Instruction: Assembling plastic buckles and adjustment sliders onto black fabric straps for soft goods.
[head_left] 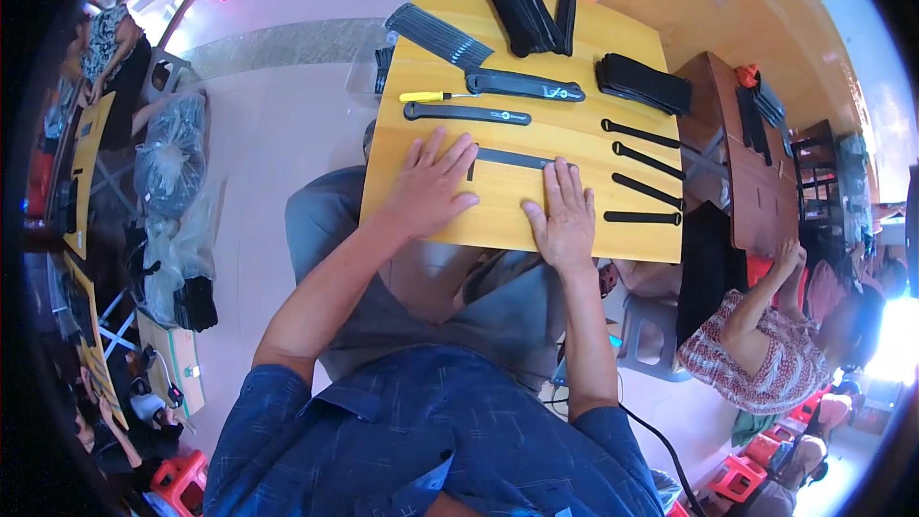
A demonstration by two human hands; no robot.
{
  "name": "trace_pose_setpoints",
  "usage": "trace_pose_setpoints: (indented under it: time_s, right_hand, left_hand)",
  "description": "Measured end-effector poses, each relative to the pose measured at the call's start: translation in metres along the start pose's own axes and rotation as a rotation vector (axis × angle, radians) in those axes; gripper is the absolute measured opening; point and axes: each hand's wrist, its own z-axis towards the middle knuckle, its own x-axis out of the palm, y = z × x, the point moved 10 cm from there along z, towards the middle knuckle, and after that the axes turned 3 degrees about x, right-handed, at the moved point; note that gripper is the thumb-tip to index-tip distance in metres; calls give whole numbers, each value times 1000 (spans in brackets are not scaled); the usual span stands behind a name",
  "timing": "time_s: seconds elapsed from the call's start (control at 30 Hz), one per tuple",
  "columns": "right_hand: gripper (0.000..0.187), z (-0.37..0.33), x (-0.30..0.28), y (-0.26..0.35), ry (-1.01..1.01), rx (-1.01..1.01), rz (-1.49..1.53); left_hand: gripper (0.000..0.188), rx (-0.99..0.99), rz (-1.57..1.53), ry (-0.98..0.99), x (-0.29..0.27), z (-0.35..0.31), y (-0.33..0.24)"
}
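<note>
Both my hands lie on a yellow wooden table (450,239). My left hand (431,187) is spread flat, with its fingertips at the left end of a thin dark grey strip (517,158). On the strip's right end rest the fingers of my right hand (563,215), stretched out with the thumb apart. Just beyond the strip is a dark strap (469,114) with a rounded, holed end and a printed mark. Farther off lie a yellow-handled screwdriver (423,97) and a stack of similar straps (526,86). Several black loop-ended straps (646,182) are laid out to the right.
Toward the far edge are a fan of grey strips (438,33), black strap bundles (526,14) and a thick black stack (643,83). A brown table (756,182) and a person in a patterned top (756,349) are at right. Plastic bags (172,158) lie on the left floor.
</note>
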Motion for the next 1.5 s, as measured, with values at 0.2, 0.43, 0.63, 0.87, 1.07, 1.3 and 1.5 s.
trace_pose_setpoints:
  time_s: [0.2, 0.43, 0.63, 0.87, 1.07, 1.3, 1.5]
  right_hand:
    - [72, -3, -1, -21, -22, 75, 9]
    - [75, -7, -4, -27, -79, 124, -18]
    - [79, -9, -1, -42, -97, 174, -11]
    - [76, -18, -17, -18, -146, 76, -29]
    - [70, -19, -22, -26, -159, 87, 33]
    - [58, -54, -71, -76, -355, 146, 50]
    - [61, -97, -54, -86, -261, 241, 18]
  left_hand:
    - [80, -12, 43, 10, -1, 1, 0]
    - [81, -5, 46, -4, 0, -4, 3]
    - [84, 8, 38, -49, -5, -7, 2]
    - [83, 24, 74, -36, -1, -10, 1]
    - [83, 7, 69, -14, -3, -10, 2]
    - [71, 134, -25, -213, -30, -40, -42]
    - [61, 206, -180, -159, -21, -58, -75]
